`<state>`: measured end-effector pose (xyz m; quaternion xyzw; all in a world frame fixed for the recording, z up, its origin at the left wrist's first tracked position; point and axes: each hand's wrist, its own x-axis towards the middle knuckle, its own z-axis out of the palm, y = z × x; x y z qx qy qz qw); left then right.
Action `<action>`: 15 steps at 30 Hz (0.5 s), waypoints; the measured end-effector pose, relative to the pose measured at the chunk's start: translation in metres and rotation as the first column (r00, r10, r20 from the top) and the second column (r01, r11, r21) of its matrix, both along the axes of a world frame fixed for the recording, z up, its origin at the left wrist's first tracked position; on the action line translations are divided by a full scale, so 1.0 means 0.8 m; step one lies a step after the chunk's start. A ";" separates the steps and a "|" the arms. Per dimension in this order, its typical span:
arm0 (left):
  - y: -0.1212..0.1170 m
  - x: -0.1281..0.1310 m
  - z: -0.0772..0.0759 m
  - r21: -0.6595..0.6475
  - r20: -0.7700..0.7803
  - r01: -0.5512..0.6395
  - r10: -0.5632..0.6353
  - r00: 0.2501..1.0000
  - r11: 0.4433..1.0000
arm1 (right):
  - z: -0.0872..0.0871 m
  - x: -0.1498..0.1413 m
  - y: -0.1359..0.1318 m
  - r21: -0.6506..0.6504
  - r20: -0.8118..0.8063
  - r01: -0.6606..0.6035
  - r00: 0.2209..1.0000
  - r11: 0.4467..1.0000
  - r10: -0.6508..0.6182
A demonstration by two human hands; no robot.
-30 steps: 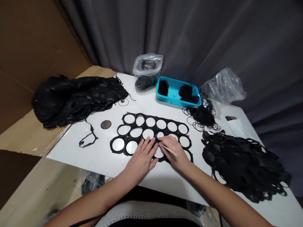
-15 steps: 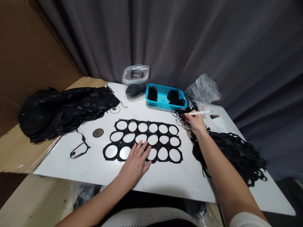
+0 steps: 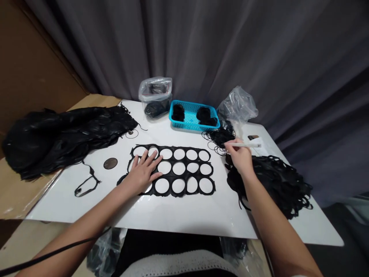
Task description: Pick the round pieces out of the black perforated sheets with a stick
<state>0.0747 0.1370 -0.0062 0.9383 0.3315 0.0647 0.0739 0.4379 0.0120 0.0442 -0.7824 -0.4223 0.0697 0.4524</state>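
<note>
My left hand (image 3: 142, 171) lies flat, fingers spread, on the left part of a black rubbery sheet (image 3: 186, 177) with rows of round holes. It hides some of the left holes. My right hand (image 3: 240, 154) is closed around a thin white pen-like stick (image 3: 250, 145) that points to the right. Its fingertips are beside a tangle of thin black rings (image 3: 220, 136); whether they touch the rings I cannot tell. Below the right wrist sits a heap of black punched sheets (image 3: 279, 184).
A blue basket (image 3: 194, 126) with black bundles stands at the back, between a clear plastic bag-lined container (image 3: 155, 98) and a crumpled clear bag (image 3: 239, 105). Black sheets (image 3: 66, 132) are piled at left. Near them lie a dark disc (image 3: 110, 163) and a black scrap loop (image 3: 88, 184).
My left hand has slid left and away from me across the holed sheet. My right hand stays by the rings with the white stick. The view has shifted slightly right.
</note>
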 end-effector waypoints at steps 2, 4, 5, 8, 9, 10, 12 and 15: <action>0.016 -0.009 -0.002 0.008 -0.021 0.039 -0.039 0.999 0.999 | -0.010 -0.040 -0.020 0.022 -0.300 -0.154 0.942 0.988 0.153; 0.023 -0.013 0.002 0.028 -0.025 0.057 -0.056 0.998 0.998 | -0.023 -0.073 -0.040 0.007 -0.460 -0.260 0.857 0.966 0.234; 0.021 -0.012 0.006 0.053 -0.019 0.056 -0.055 0.998 0.997 | -0.029 -0.084 -0.049 -0.020 -0.492 -0.302 0.833 0.953 0.253; -0.008 -0.005 0.019 0.167 0.058 0.050 -0.061 0.996 0.985 | -0.037 -0.094 -0.073 -0.137 -0.462 -0.332 0.855 0.933 0.236; -0.024 -0.001 0.023 0.192 0.100 0.070 -0.090 0.991 0.979 | -0.037 -0.092 -0.078 -0.165 -0.424 -0.309 0.880 0.937 0.216; -0.043 0.002 0.026 0.181 0.119 0.135 -0.158 0.980 0.974 | -0.034 -0.089 -0.083 -0.178 -0.383 -0.278 0.903 0.944 0.193; -0.082 0.008 0.027 0.117 0.161 0.294 -0.310 0.937 0.949 | -0.027 -0.085 -0.089 -0.164 -0.333 -0.217 0.930 0.962 0.153; -0.125 0.016 0.020 0.050 0.197 0.399 -0.400 0.895 0.916 | -0.020 -0.101 -0.090 -0.087 -0.389 -0.234 0.903 0.968 0.184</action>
